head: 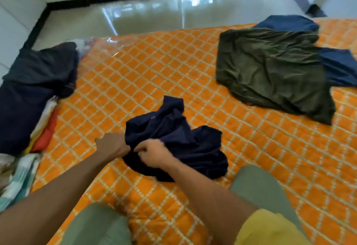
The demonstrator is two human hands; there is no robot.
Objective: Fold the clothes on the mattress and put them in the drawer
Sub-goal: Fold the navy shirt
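A crumpled navy garment [179, 144] lies on the orange mattress [150, 74], near the mattress's near edge and roughly midway between its left and right sides. Both hands are at the garment's near-left part. The left hand [112, 146] is set against the garment's left edge, its fingers hidden in or behind the cloth, so it cannot be told whether the cloth is gripped. The right hand [152, 153] rests on top of the cloth just beside the left hand, with fingers curled and the fabric pinched; the hand is somewhat blurred.

Toward the far right corner of the mattress an olive garment [270, 70] is spread out, wrinkled, well apart from the navy one. A blue garment [289, 23] lies partly under it, showing at the olive garment's far side and again at its right side.

At the left edge of the mattress a stack of dark clothes [32, 86] is seen, with red and white cloth showing beneath its near end. A checked cloth [21, 175] lies at the near left corner.

The person's knees, in grey-green trousers, are on the mattress at its near edge, and a yellow sleeve [270, 227] is seen on the right arm. Beyond the far edge a glossy tiled floor [154, 14] is visible.
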